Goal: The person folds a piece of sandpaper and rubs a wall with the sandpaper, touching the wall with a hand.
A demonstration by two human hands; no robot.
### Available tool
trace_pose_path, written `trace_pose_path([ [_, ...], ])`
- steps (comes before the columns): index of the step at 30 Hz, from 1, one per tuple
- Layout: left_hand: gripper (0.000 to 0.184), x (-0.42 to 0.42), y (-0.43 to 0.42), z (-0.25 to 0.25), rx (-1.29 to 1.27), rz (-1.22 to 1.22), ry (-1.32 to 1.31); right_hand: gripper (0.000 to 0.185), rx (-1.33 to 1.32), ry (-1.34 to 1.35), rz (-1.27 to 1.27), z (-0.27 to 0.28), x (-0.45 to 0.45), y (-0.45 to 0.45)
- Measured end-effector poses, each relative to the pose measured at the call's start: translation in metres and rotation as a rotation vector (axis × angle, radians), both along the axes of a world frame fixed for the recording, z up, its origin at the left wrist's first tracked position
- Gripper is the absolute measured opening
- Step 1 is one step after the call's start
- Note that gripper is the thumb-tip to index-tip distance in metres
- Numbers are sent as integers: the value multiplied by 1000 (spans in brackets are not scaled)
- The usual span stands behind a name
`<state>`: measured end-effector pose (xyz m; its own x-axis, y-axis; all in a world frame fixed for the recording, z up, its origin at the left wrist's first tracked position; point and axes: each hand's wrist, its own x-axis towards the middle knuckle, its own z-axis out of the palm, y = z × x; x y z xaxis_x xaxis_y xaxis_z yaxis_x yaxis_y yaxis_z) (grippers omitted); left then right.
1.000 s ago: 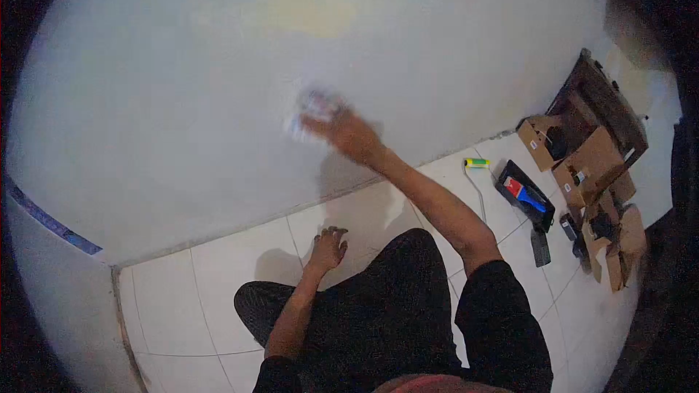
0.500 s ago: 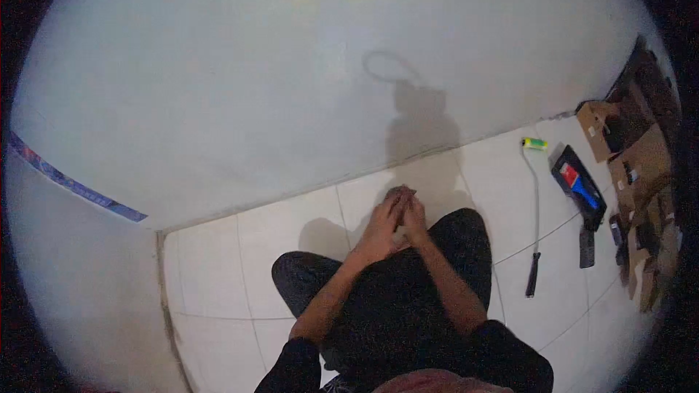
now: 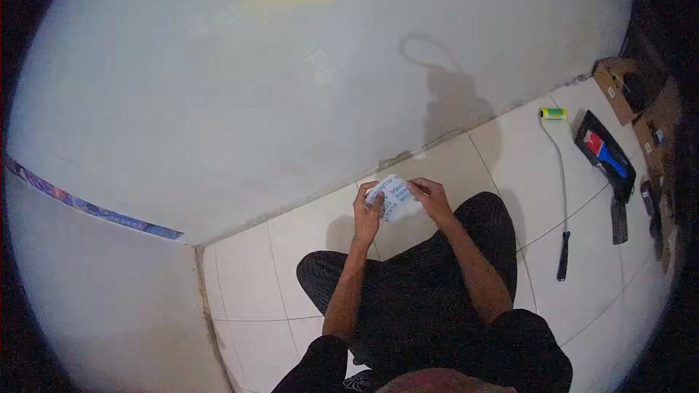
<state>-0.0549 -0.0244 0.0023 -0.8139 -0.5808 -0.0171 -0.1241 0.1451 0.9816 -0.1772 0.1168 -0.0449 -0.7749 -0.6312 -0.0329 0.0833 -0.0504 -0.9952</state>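
A white sheet of paper with blue printed letters (image 3: 395, 199) is held up between both hands, above the floor tiles and in front of my crossed legs. My left hand (image 3: 368, 211) grips its left edge, thumb on the printed face. At its upper right corner, my right hand (image 3: 431, 199) pinches the sheet between thumb and fingers. The wall (image 3: 240, 116) rises just beyond, with a pale scuffed patch (image 3: 318, 67) and a yellowish patch higher up.
To the right lie a roller with a green and yellow sleeve (image 3: 553, 114), a black tray (image 3: 595, 153) bearing a red and blue brush (image 3: 606, 154), and a dark flat tool (image 3: 619, 222). Cardboard boxes (image 3: 615, 94) stand at the far right.
My right hand has come down from the wall to meet my left hand. The hands, together half a second ago, are now apart with the printed sheet spread between them. The view has shifted.
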Motion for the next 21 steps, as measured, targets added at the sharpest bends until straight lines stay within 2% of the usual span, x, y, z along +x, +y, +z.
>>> trace_pose_path([
  [1,28,-1,2,-2,-8,-6,-7,28,-8,-7,-6,-2,2,0],
  [3,38,-8,19,-2,-78,182,139,21,-24,-48,-20,15,8,2],
  [4,54,-9,24,2,-394,176,178,21,-31,-53,-23,10,9,1],
  [5,54,-8,29,10,-401,172,175,20,15,113,-145,1,8,0],
  [6,64,-6,34,16,-715,44,33,20,62,281,-267,-2,7,1],
  [7,75,-4,40,22,-1024,-88,-115,20,57,278,-268,-6,6,3],
  [8,75,-4,50,29,-1028,-89,-117,20,94,80,-283,-4,3,6],
  [9,82,-6,63,35,-1098,-221,-184,20,131,-119,-294,10,1,9],
  [10,90,-8,74,35,-1164,-354,-249,21,250,138,-283,24,0,18],
  [11,90,-9,78,26,-1166,-355,-249,21,249,138,-284,21,0,17],
  [13,87,-12,77,-3,-1024,-391,-319,21,54,-107,-221,8,-2,13],
  [14,87,-14,71,-13,-1023,-386,-318,21,55,-104,-217,5,-3,12],
  [16,75,-14,56,-23,-978,-245,-168,26,65,209,-156,2,-6,11],
  [20,70,-17,30,-2,-1053,-258,-88,28,-20,201,-35,6,-5,5],
  [21,70,-19,20,8,-1105,-210,-96,30,-98,36,-41,13,-3,4],
])
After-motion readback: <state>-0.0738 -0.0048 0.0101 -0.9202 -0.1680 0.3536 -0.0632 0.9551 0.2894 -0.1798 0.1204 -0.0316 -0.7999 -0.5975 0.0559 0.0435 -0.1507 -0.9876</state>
